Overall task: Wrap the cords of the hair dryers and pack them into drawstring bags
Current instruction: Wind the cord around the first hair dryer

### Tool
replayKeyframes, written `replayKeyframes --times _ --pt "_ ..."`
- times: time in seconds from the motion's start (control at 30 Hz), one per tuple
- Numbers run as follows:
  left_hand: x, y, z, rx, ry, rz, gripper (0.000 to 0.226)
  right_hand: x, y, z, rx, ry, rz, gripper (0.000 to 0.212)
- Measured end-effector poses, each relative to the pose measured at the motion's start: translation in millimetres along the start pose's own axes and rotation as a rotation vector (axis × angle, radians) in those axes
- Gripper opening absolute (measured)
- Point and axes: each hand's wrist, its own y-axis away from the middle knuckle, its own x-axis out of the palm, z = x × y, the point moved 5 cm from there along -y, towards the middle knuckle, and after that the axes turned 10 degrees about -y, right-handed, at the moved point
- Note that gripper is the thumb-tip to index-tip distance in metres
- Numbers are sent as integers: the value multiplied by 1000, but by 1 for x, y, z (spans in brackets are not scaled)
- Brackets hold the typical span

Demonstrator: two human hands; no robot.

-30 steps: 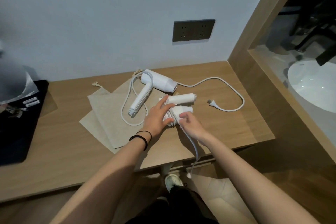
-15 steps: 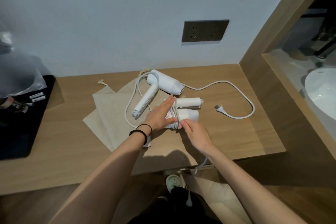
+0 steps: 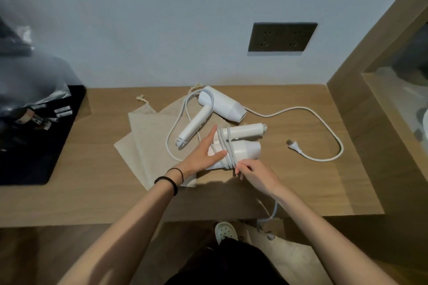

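A folded white hair dryer (image 3: 245,149) lies on the wooden counter (image 3: 301,183) with several turns of its cord (image 3: 228,146) wound round body and handle. My left hand (image 3: 203,154) presses flat on its left end, fingers straight. My right hand (image 3: 252,172) pinches the cord at the dryer's near edge; the loose end hangs off the counter's front with its plug (image 3: 269,236). A second white dryer (image 3: 217,105) lies behind, its cord (image 3: 324,122) loose across the counter to a plug (image 3: 294,146). Two beige drawstring bags (image 3: 148,136) lie flat under them.
A black tray (image 3: 46,146) with small sachets and a crumpled plastic bag sits at the left. A dark wall socket plate (image 3: 282,37) is on the wall behind. A wooden partition (image 3: 361,90) bounds the counter on the right. My shoe (image 3: 225,233) shows below the counter edge.
Another turn of cord has gone round the near dryer. My right hand has drawn the cord to the dryer's near edge, and less cord hangs off the counter. The left hand stays pressed in place.
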Motion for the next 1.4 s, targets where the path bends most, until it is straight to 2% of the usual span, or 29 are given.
replayKeyframes --times 0.17,0.27,0.37,0.47,0.63,0.8,0.97,1.17,1.3,1.4 --pt "3 9 7 -52 32 -141 91 -3 -2 -4 -18 -39 64 34" --pt "16 10 7 -221 223 -248 92 -8 -3 -5 -28 -74 103 33" --pt "38 9 6 -412 576 -296 69 -13 -5 -9 -27 -72 140 33" --pt "41 10 -1 -480 812 -343 44 -13 -6 -13 -24 -56 192 32" --pt "33 13 -9 -459 824 -421 33 -13 -2 -13 -80 -41 192 32" --pt "24 20 -23 -410 906 -476 32 -22 9 -3 -197 -193 126 33" --pt "-2 20 -52 -296 996 -421 33 -49 19 25 -162 -418 140 34" --pt "-30 17 -75 -169 920 -322 43 -86 22 39 -77 -350 221 29" --pt "-41 25 -83 -140 979 -219 30 -107 20 39 -33 -386 179 28" --pt "-46 34 -90 -94 938 -120 22 -118 21 46 -6 -336 172 29"
